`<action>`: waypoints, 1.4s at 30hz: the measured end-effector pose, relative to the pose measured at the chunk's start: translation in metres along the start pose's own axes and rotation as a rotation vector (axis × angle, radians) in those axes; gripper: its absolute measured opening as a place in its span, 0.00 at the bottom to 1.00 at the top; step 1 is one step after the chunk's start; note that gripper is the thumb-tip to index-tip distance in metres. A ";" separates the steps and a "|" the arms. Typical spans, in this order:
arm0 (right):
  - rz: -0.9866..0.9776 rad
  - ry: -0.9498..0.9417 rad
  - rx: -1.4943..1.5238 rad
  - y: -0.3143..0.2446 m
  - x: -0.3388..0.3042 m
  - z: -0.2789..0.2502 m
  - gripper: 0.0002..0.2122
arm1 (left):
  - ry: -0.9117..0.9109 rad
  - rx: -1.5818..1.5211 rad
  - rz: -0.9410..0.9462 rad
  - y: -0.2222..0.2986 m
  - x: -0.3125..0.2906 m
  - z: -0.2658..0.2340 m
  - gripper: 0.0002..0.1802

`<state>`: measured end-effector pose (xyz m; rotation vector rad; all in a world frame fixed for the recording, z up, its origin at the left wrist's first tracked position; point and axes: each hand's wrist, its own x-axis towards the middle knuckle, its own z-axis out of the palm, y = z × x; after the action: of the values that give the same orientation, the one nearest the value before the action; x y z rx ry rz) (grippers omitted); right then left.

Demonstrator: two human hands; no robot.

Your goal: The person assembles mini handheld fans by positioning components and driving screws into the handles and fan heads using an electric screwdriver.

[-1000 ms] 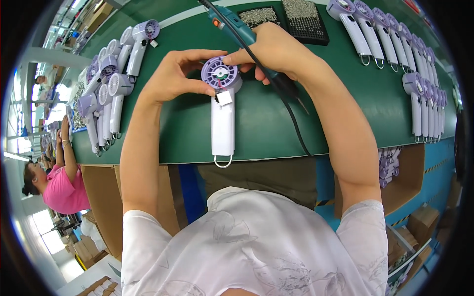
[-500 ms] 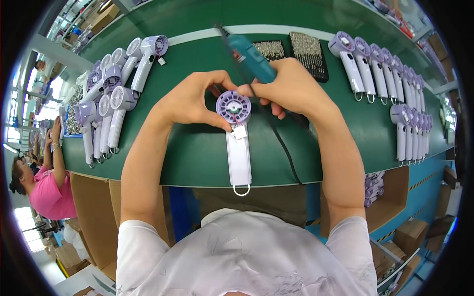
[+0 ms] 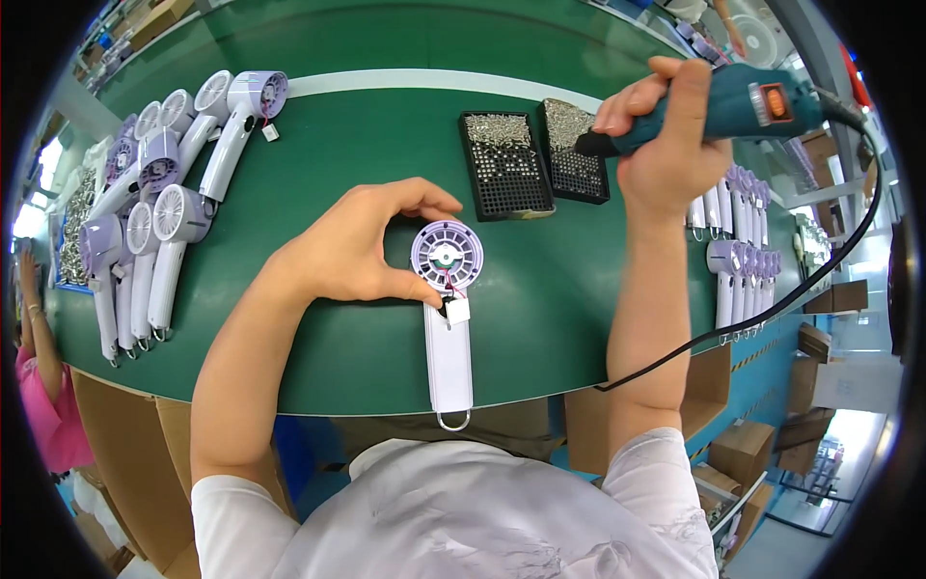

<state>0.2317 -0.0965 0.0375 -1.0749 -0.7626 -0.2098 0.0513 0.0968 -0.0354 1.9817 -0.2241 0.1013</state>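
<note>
A handheld fan (image 3: 449, 367) with a purple round head and white handle lies on the table in front of me, its wire loop over the near edge. My left hand (image 3: 347, 241) grips the head from the left, thumb by the neck and fingers at the far rim. Thin wires and a small white square piece (image 3: 457, 310) hang out below the open head. My right hand (image 3: 675, 159) is wrapped round a teal electric screwdriver (image 3: 743, 104), raised to the right. Its dark tip points left, over the right one of two black screw trays (image 3: 579, 176).
Beside it lies the other screw tray (image 3: 509, 193). Several fans (image 3: 164, 270) lie at the left, and more fans (image 3: 743, 275) stand in rows at the right. The screwdriver's black cord (image 3: 772, 311) loops across my right forearm. A person in pink (image 3: 53, 415) is at far left.
My right hand has carried the screwdriver from beside the fan head to the right, over the screw trays, turning it to point left. My left hand stays on the fan. The whole view has shifted.
</note>
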 end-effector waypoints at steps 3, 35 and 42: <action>-0.058 0.021 -0.091 0.022 -0.013 -0.009 0.15 | -0.041 0.073 0.029 -0.001 -0.001 0.002 0.38; 0.112 0.149 -0.087 0.040 -0.024 -0.020 0.16 | 0.009 0.092 0.083 -0.001 0.000 0.008 0.35; 0.095 0.052 -0.173 0.042 -0.021 -0.012 0.14 | 0.019 0.111 0.091 0.000 0.000 0.007 0.35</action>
<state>0.2434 -0.0900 -0.0090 -1.2615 -0.6537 -0.2248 0.0513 0.0903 -0.0382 2.0802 -0.3023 0.1942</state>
